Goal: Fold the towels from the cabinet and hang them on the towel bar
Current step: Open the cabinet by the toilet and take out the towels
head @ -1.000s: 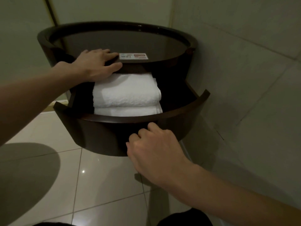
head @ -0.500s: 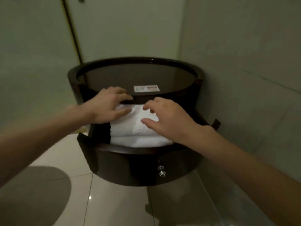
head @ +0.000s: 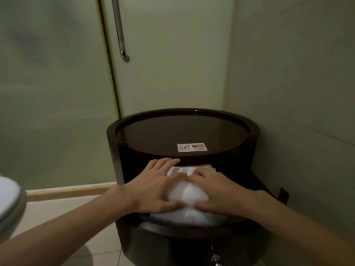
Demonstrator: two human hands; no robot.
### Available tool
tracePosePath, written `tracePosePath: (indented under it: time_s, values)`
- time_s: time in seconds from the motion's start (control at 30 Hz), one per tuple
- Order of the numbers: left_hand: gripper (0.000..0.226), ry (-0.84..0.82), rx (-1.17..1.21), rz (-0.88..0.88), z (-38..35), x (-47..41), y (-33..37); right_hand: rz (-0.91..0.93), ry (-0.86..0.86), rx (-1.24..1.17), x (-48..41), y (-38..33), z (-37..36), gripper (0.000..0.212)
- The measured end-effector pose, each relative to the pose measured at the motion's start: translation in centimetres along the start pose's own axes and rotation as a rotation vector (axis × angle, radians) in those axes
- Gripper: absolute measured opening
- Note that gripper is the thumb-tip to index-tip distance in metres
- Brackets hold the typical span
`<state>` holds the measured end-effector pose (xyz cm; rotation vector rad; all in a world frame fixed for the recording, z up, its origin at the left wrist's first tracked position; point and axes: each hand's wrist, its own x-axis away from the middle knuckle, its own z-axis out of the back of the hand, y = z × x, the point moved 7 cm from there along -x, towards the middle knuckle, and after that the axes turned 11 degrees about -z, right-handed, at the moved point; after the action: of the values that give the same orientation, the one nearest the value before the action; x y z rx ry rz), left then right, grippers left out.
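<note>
A round dark wooden cabinet (head: 113, 146) stands in the corner with its curved drawer (head: 169, 244) pulled out. White folded towels (head: 187, 196) lie stacked in the drawer. My left hand (head: 155, 189) grips the top towel from its left side, fingers on top and thumb at the front edge. My right hand (head: 217, 191) grips the same towel from its right side in the same way. The towel bulges up between the two hands. The lower towels are mostly hidden.
A vertical metal bar (head: 120, 29) is fixed on the frosted glass door behind the cabinet. A WiFi sticker (head: 192, 147) lies on the cabinet top. A toilet (head: 9, 204) edges in at the left. A tiled wall closes the right side. The drawer knob (head: 215, 258) sits low.
My right hand left the drawer front and came onto the towel beside my left hand. Both hands have closed in on the top towel, which now bunches up. The view has tilted up.
</note>
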<state>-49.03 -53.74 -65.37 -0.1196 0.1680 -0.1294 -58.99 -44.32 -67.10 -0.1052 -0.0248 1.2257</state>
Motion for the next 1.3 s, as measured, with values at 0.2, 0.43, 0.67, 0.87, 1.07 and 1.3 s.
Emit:
tracePosePath:
  time_s: [0.2,0.43,0.67,0.87,1.07,1.3]
  values:
    - [0.084,-0.034,-0.002,-0.024,-1.1,-0.2,0.0,0.027,0.063,0.064,0.4,-1.1,1.0,0.054]
    - [0.084,0.021,0.004,0.038,-0.4,-0.1,-1.0,0.02,0.109,0.025,-0.4,-1.4,3.6,0.033]
    - [0.057,0.15,0.067,0.128,3.2,-0.4,-2.6,0.0,0.151,-0.105,-2.1,-0.6,7.2,0.027]
    - [0.051,0.202,0.17,0.109,6.7,-1.2,-2.7,-0.016,0.179,-0.195,-2.6,-0.3,9.3,0.029]
    - [0.049,0.314,0.222,0.119,10.9,-2.3,-2.9,-0.014,0.235,-0.237,-2.3,0.0,12.8,0.035]
    - [0.034,0.261,0.216,0.111,15.3,-5.2,-4.2,-0.014,0.246,-0.236,-2.7,0.4,15.0,0.058]
